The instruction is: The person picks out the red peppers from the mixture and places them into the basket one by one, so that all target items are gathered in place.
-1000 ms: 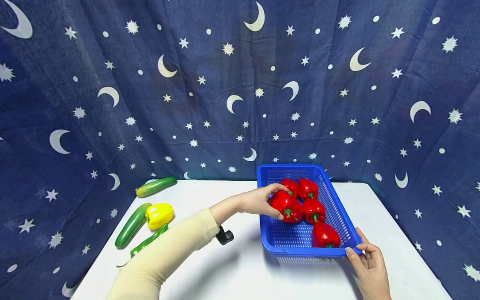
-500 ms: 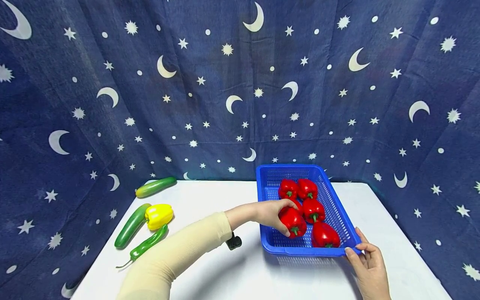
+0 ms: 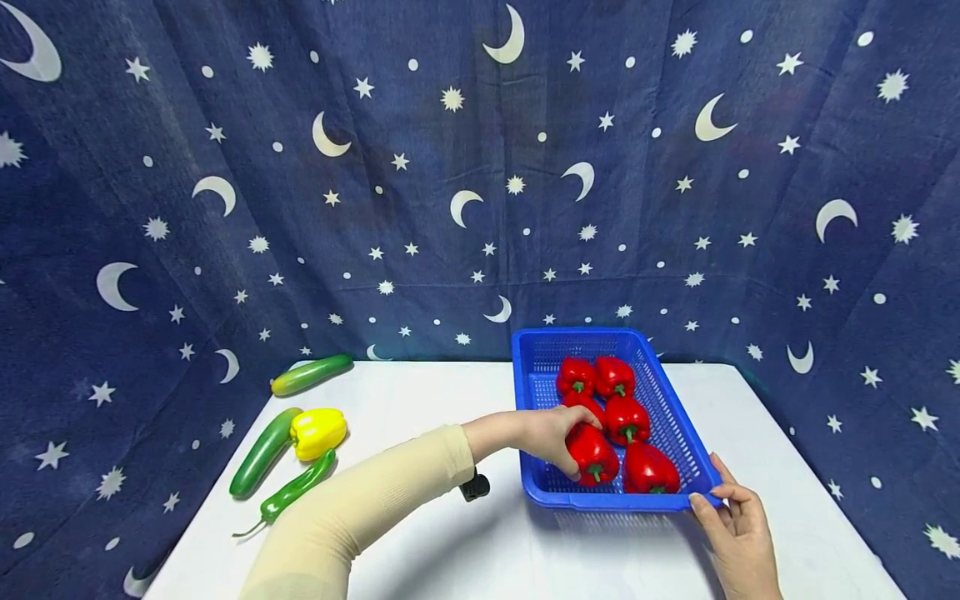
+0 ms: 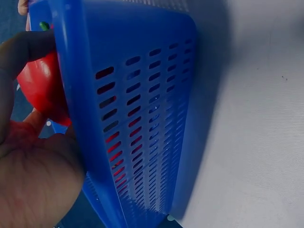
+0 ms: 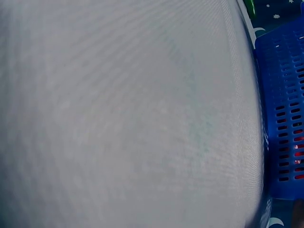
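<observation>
My left hand reaches over the left side of a blue plastic basket and grips a red bell pepper low in its front part. Thumb and fingers curl round that bell pepper, its green stem toward me. Several other red bell peppers sit behind and to the right of it in the basket. In the left wrist view, the hand bends round the red pepper just beyond the slotted basket wall. My right hand pinches the basket's front right corner, thumb on the rim.
On the left of the white table lie a yellow bell pepper, a long green chili pepper and two cucumbers. A dark blue curtain with moons and stars surrounds the table's back and sides.
My left hand has moved the red bell pepper toward me and slightly right, lower into the basket's front, uncovering peppers behind. The right hand has kept its place on the corner.
</observation>
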Action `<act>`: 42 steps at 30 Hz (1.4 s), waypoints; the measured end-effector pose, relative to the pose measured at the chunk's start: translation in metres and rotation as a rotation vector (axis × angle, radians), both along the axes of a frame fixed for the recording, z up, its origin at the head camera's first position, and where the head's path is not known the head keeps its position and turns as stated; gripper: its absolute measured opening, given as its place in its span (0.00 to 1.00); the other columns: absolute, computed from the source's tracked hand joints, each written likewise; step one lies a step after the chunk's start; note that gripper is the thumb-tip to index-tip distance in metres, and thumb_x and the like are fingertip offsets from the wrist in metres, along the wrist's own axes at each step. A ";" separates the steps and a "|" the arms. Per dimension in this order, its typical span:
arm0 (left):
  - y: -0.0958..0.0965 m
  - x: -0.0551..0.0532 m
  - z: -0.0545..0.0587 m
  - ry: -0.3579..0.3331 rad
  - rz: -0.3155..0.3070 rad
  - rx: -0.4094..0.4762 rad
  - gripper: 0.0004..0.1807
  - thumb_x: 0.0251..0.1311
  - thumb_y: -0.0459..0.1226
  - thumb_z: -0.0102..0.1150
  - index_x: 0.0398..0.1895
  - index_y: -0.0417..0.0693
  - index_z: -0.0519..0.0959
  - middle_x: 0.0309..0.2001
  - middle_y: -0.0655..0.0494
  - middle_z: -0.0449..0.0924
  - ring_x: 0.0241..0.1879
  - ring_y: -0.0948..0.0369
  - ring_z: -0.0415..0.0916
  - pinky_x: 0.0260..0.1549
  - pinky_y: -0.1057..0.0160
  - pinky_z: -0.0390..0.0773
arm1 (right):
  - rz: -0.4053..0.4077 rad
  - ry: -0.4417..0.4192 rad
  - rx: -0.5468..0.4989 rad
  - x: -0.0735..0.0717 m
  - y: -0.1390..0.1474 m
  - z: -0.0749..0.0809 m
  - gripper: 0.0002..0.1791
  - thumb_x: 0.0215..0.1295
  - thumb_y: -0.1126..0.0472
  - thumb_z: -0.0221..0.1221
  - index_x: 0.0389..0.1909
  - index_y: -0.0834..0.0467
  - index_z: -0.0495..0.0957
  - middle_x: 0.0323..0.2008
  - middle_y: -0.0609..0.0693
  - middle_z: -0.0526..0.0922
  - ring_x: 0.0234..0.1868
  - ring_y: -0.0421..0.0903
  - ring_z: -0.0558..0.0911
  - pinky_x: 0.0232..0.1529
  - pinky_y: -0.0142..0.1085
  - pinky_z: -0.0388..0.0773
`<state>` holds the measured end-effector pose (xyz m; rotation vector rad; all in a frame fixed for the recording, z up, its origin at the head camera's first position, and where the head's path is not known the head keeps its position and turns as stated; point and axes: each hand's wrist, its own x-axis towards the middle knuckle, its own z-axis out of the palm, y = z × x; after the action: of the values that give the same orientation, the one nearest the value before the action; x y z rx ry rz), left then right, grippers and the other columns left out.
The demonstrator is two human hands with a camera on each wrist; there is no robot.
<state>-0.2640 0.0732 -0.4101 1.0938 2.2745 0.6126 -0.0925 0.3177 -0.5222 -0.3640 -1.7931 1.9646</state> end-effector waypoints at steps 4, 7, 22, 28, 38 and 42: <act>0.003 0.004 0.000 0.061 -0.015 -0.066 0.38 0.54 0.42 0.77 0.68 0.65 0.69 0.59 0.60 0.67 0.56 0.65 0.67 0.45 0.68 0.78 | 0.001 0.001 0.003 0.000 0.000 0.001 0.17 0.72 0.67 0.61 0.54 0.60 0.64 0.80 0.50 0.55 0.67 0.41 0.68 0.49 0.22 0.77; 0.007 0.008 0.000 0.109 -0.034 -0.099 0.40 0.54 0.45 0.78 0.70 0.65 0.69 0.60 0.59 0.66 0.57 0.65 0.67 0.45 0.69 0.79 | 0.000 -0.008 0.001 -0.001 0.000 0.002 0.18 0.72 0.67 0.61 0.54 0.60 0.63 0.80 0.50 0.55 0.68 0.43 0.67 0.49 0.21 0.77; 0.015 0.009 -0.009 0.171 -0.113 -0.198 0.43 0.57 0.44 0.76 0.75 0.66 0.67 0.67 0.62 0.65 0.62 0.67 0.66 0.53 0.67 0.77 | 0.004 0.023 -0.001 0.000 0.001 0.001 0.17 0.72 0.68 0.60 0.54 0.60 0.64 0.80 0.51 0.56 0.65 0.39 0.69 0.51 0.22 0.77; 0.017 0.008 -0.012 0.233 -0.189 -0.207 0.44 0.61 0.45 0.73 0.79 0.63 0.62 0.74 0.61 0.62 0.68 0.67 0.64 0.63 0.66 0.70 | 0.001 0.012 -0.004 -0.001 0.001 0.000 0.17 0.72 0.68 0.61 0.53 0.60 0.64 0.80 0.51 0.56 0.66 0.40 0.69 0.50 0.22 0.77; 0.016 0.006 -0.015 0.221 -0.217 -0.172 0.45 0.63 0.41 0.72 0.81 0.60 0.59 0.78 0.59 0.56 0.75 0.64 0.56 0.66 0.65 0.67 | -0.002 0.031 -0.012 0.000 0.000 -0.002 0.16 0.72 0.69 0.60 0.53 0.61 0.64 0.79 0.52 0.56 0.65 0.39 0.70 0.50 0.22 0.77; 0.011 0.004 -0.008 0.191 -0.218 -0.124 0.44 0.65 0.42 0.69 0.81 0.57 0.59 0.77 0.59 0.59 0.75 0.64 0.56 0.66 0.66 0.67 | 0.002 0.032 -0.007 0.000 0.000 -0.001 0.17 0.72 0.68 0.60 0.53 0.60 0.64 0.80 0.51 0.56 0.65 0.38 0.70 0.50 0.23 0.77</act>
<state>-0.2605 0.0842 -0.4186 1.3643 2.2743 0.2870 -0.0927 0.3180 -0.5231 -0.3313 -1.7685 1.9677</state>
